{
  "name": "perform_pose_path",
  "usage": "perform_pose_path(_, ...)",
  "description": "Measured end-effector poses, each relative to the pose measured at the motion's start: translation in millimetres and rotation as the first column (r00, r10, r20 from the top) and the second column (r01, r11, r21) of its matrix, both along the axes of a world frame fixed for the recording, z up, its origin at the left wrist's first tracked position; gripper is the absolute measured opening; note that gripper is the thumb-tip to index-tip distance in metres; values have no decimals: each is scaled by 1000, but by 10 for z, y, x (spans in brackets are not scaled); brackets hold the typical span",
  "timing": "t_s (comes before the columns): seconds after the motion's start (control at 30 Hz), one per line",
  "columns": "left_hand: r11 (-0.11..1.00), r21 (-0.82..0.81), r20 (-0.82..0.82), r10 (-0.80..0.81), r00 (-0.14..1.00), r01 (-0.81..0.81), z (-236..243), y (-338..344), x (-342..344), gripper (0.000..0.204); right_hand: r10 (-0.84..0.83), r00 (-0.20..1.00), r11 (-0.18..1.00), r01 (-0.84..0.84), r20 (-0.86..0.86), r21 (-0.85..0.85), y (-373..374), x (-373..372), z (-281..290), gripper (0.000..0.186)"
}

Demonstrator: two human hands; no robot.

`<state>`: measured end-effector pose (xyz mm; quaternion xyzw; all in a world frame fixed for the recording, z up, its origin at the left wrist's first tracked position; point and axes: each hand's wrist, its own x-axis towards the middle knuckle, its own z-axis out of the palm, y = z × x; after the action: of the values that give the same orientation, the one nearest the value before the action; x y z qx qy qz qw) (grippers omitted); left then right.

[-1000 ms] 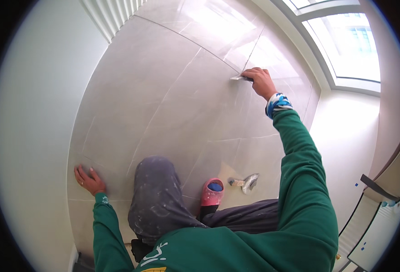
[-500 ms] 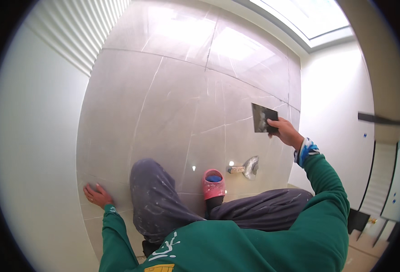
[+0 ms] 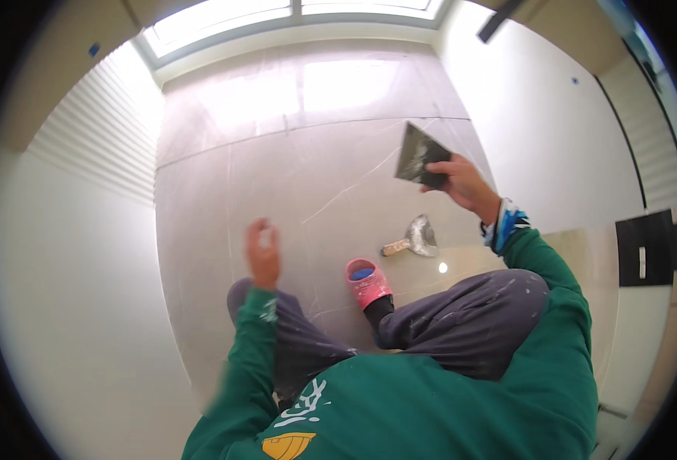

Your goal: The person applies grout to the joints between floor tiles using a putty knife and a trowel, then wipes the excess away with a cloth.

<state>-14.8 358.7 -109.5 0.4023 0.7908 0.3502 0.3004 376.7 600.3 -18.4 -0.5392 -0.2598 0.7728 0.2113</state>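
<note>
My right hand grips a thin square filling spreader by its dark edge and holds it above the floor. Pale smears mark its face. On the tiles below lies a putty knife with a fan-shaped, whitened blade and a short wooden handle. My left hand is raised off the floor in front of my left knee, somewhat blurred. Its fingers are bent, with a gap between thumb and forefinger, and nothing shows in it.
I crouch on large grey veined tiles with dark joints. A pink clog is on my foot. White walls stand at left and right, the left one having a ribbed panel. A bright window is at the far end.
My left hand has lifted off the floor and swung inward and forward. My right hand keeps the spreader, now tilted differently. The view has turned toward the window.
</note>
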Motion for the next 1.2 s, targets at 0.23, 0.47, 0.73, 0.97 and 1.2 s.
perform_pose_path(0.23,629,-307,49,-739,671,715,-1031,175,2190,47,227,959,964,-246,-172,-98,-309,-396,-208,35)
perform_pose_path(0.47,356,-446,20,-913,407,821,-1495,2,2404,50,63,989,995,-72,-131,-64,-374,-354,36,34)
perform_pose_path(0.73,502,-274,659,-523,541,820,-1247,412,1815,52,53,989,978,-23,-140,207,82,-50,-13,31)
perform_pose_path(0.97,956,-57,922,-60,383,287,496,746,628,49,100,981,772,-182,166,609,285,-163,426,45)
perform_pose_path(1.2,999,-1,909,-21,416,52,1372,763,585,45,197,959,562,-280,203,778,101,-586,644,46)
